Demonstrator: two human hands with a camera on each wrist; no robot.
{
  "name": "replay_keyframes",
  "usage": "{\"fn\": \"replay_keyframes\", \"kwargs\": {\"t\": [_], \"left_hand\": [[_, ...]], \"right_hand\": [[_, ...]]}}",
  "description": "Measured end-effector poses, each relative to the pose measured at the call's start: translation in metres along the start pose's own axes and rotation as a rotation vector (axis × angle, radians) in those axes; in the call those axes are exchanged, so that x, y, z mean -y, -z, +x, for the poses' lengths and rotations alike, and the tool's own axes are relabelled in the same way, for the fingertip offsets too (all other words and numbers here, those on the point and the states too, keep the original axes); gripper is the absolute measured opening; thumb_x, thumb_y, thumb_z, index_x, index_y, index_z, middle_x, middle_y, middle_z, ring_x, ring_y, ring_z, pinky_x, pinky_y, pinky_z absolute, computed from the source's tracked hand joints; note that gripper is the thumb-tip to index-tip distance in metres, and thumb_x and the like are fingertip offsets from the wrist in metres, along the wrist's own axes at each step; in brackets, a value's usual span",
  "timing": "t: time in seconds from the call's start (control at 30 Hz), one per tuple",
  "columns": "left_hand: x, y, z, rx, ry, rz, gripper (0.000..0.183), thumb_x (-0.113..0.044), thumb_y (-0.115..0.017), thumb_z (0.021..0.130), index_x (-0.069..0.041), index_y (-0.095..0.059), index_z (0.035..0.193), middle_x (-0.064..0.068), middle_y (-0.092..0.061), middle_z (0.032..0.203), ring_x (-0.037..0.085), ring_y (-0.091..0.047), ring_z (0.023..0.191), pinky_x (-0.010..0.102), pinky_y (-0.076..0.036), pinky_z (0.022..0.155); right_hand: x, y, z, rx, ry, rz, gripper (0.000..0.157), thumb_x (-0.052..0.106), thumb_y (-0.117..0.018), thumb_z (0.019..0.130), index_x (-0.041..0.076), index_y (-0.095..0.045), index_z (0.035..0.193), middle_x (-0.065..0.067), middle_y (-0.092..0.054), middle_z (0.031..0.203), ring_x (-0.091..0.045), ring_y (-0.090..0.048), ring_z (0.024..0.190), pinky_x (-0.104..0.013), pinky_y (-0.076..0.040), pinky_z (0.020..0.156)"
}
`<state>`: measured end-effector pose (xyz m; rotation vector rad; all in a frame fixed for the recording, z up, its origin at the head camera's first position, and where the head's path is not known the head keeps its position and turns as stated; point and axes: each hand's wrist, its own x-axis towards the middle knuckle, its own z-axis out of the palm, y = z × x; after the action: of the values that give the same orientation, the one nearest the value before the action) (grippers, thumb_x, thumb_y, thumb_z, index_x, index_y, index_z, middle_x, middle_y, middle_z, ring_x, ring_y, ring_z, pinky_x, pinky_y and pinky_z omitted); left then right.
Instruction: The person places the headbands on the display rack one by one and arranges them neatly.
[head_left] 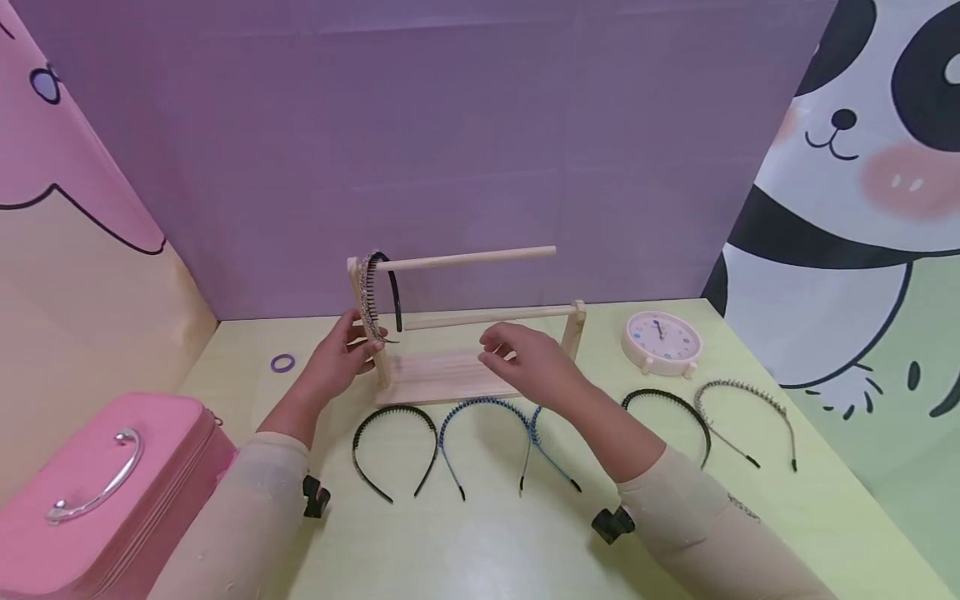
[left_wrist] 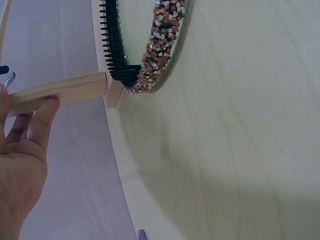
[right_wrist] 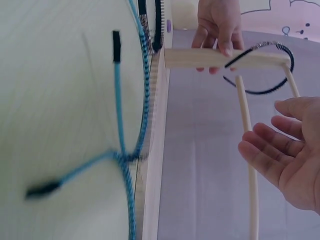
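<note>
A pale wooden rack [head_left: 472,259] with two rods stands at the back of the table. My left hand [head_left: 337,354] grips its left post [left_wrist: 75,90], thumb on one side and fingers on the other. Over the upper rod, close to that post, hangs a dark toothed headband [head_left: 366,300] with a sparkly outer side. My right hand [head_left: 532,362] is in the air before the rack's right half, fingers loosely bent and holding nothing. In the right wrist view its fingers [right_wrist: 265,145] overlap a rod.
Along the front lie a black headband [head_left: 393,408], a blue one [head_left: 487,400], another blue one [head_left: 555,454] partly behind my right arm, a second black one [head_left: 667,396] and a beige one [head_left: 738,385]. A pink clock [head_left: 662,340], purple ring [head_left: 282,362] and pink case [head_left: 150,442] flank them.
</note>
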<state>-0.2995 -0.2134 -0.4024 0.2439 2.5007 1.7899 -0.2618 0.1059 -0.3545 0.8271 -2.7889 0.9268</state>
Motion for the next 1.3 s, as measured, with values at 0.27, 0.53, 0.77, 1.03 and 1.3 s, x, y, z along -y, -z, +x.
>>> {"fn": "replay_keyframes", "kwargs": {"t": [0.27,0.53,0.77,1.03,1.3], "left_hand": [[-0.001,0.001,-0.001,0.014,0.004,0.001,0.057,-0.020,-0.055,0.101,-0.019,-0.026,0.150,0.016,-0.050,0.143,0.032,-0.047,0.135,0.046,-0.050,0.102],[-0.001,0.002,0.001,0.006,0.002,0.003,0.059,-0.020,-0.056,0.101,-0.025,-0.026,0.151,0.016,-0.050,0.143,0.032,-0.048,0.135,0.045,-0.052,0.100],[-0.001,0.000,0.000,0.002,0.014,0.004,0.062,-0.021,-0.056,0.100,-0.027,-0.024,0.152,0.015,-0.050,0.143,0.031,-0.048,0.135,0.043,-0.052,0.099],[-0.002,0.001,-0.002,0.009,0.009,0.007,0.059,-0.023,-0.055,0.100,-0.027,-0.025,0.151,0.013,-0.050,0.143,0.031,-0.048,0.134,0.043,-0.052,0.100],[-0.001,0.001,-0.001,0.011,0.012,0.014,0.059,-0.023,-0.055,0.100,-0.025,-0.025,0.151,0.013,-0.050,0.142,0.031,-0.048,0.135,0.043,-0.052,0.100]], "right_hand": [[-0.030,0.028,-0.029,0.004,-0.106,-0.032,0.028,0.035,-0.060,0.098,0.014,-0.064,0.116,0.001,-0.069,0.106,-0.017,-0.065,0.100,-0.039,-0.058,0.088],[-0.074,0.068,-0.063,-0.027,-0.216,-0.140,0.027,0.035,-0.059,0.099,0.014,-0.064,0.115,-0.004,-0.070,0.105,-0.025,-0.064,0.100,-0.044,-0.057,0.081],[-0.124,0.100,-0.094,-0.003,-0.347,-0.239,0.038,0.046,-0.055,0.099,0.012,-0.064,0.113,-0.010,-0.069,0.105,-0.027,-0.062,0.094,-0.044,-0.052,0.075],[-0.176,0.121,-0.121,0.112,-0.487,-0.310,0.039,0.040,-0.057,0.097,0.003,-0.063,0.108,-0.011,-0.067,0.096,-0.023,-0.060,0.080,-0.036,-0.049,0.063],[-0.212,0.114,-0.138,0.298,-0.622,-0.208,0.037,0.035,-0.054,0.100,0.000,-0.060,0.108,-0.004,-0.058,0.071,-0.017,-0.057,0.063,-0.030,-0.045,0.054]]}}
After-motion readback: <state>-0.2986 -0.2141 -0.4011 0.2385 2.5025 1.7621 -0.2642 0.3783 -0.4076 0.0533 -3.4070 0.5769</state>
